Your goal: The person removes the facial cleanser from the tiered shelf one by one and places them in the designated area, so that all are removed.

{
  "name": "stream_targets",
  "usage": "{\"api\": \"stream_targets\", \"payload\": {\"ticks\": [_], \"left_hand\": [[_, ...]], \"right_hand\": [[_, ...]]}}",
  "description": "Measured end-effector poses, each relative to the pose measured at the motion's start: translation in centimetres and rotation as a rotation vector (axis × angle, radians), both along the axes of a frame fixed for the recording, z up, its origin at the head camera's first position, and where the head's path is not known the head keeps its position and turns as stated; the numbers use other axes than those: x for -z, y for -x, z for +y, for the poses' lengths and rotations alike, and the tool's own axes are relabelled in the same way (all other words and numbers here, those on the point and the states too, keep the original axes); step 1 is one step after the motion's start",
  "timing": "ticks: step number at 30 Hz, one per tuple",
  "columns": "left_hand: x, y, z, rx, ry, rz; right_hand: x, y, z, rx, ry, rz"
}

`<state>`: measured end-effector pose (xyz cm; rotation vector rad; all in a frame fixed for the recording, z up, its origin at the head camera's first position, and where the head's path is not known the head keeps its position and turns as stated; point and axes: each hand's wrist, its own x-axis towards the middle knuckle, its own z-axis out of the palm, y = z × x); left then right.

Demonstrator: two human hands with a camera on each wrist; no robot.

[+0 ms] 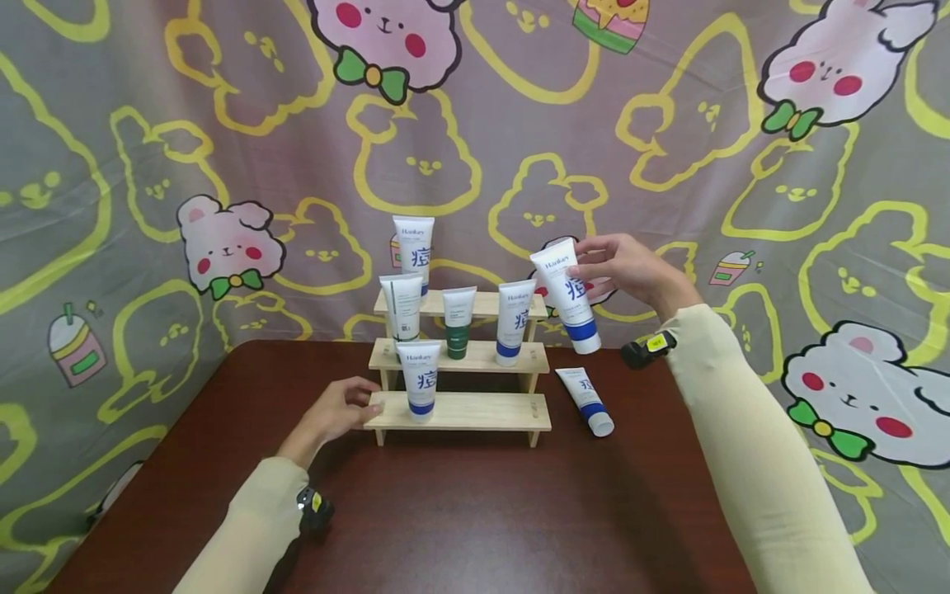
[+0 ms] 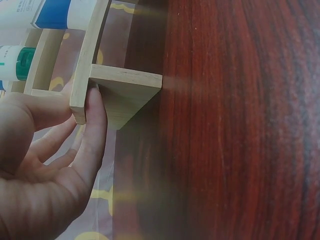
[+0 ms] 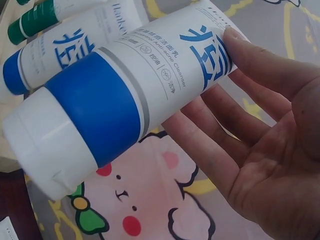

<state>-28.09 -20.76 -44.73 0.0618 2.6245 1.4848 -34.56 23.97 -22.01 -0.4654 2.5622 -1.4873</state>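
My right hand [image 1: 623, 266] pinches a white and blue cleanser tube [image 1: 566, 293] between thumb and fingers, tilted with its cap down, in the air right of the wooden tiered stand [image 1: 475, 412]. In the right wrist view the tube [image 3: 135, 95] fills the middle, its white cap at lower left. At the stand's left end my left hand [image 1: 340, 409] grips the lowest shelf, thumb and fingers on either side of the board [image 2: 82, 65]. A white and blue tube [image 1: 420, 384] stands on that shelf close to the left hand.
On the middle shelf stand a white tube with green print [image 1: 403, 309], a green and white tube [image 1: 458, 323] and another blue-banded tube [image 1: 514, 326]. One more tube [image 1: 416, 247] is on the top shelf. Another lying tube [image 1: 585, 400] rests on the dark table [image 1: 475, 511]. A patterned curtain [image 1: 475, 124] hangs behind.
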Motion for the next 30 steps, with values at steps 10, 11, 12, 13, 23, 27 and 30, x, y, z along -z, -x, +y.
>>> {"api": "stream_targets", "payload": {"ticks": [10,11,12,13,23,27,30], "left_hand": [[0.0,0.0,0.0,-0.006,0.001,0.001],[0.0,0.0,0.0,-0.007,-0.002,0.002],[-0.1,0.0,0.0,-0.006,-0.001,0.003],[-0.1,0.0,0.0,-0.007,0.002,0.002],[0.0,0.1,0.0,-0.011,-0.001,0.010],[0.1,0.2,0.1,-0.013,0.000,0.015],[0.1,0.1,0.1,-0.011,-0.001,0.014]], "right_hand": [[1.4,0.5,0.9,-0.021,-0.034,-0.035],[1.6,0.6,1.0,-0.024,-0.035,-0.034],[1.7,0.6,1.1,-0.024,-0.036,-0.034],[1.9,0.7,1.2,-0.025,-0.031,-0.038],[3.5,0.8,2.6,-0.054,-0.029,-0.083],[4.1,0.7,3.1,-0.043,-0.042,-0.083],[4.7,0.7,3.6,-0.032,-0.035,-0.082]]}}
